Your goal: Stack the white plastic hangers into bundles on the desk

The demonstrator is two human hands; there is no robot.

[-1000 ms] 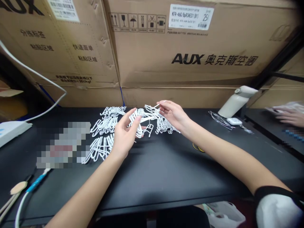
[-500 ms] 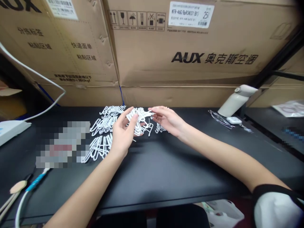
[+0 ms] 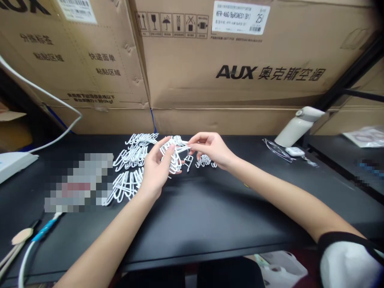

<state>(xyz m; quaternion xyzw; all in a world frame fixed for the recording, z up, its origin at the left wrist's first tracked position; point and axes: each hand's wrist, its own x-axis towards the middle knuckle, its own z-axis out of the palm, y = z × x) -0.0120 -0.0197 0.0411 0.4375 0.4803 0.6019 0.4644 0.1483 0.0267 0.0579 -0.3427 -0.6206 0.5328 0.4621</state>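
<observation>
Several white wire hooks, gathered in a bundle (image 3: 175,160), sit in the left hand (image 3: 156,165), whose thumb and fingers close around them from the side, just above the black worktop (image 3: 192,224). The right hand (image 3: 212,149) is drawn narrow, its thumb and fingertips meeting at the bundle's right end, where they seem to pinch thin wire; exactly how many strands lie between them cannot be told. More hooks lie in a back row (image 3: 141,139), a middle row (image 3: 132,157) and a front row (image 3: 127,185) beside the left hand, and a smaller cluster (image 3: 204,161) lies by the right hand. One loose piece (image 3: 188,162) shows between the hands, close to the bundle. Each hook looks light and fairly stiff, probably coated metal or hard plastic, so breakage seems unlikely, but the smooth surface could let pieces slide over one another. Their bent ends look ready to snag on neighbours, and a hard tug might drag several along. For a single hook, a fingertip pinch on a straight stretch of wire seems best; for the bundle, a broad, gentle wrap around the middle should keep it together without splaying the ends.
</observation>
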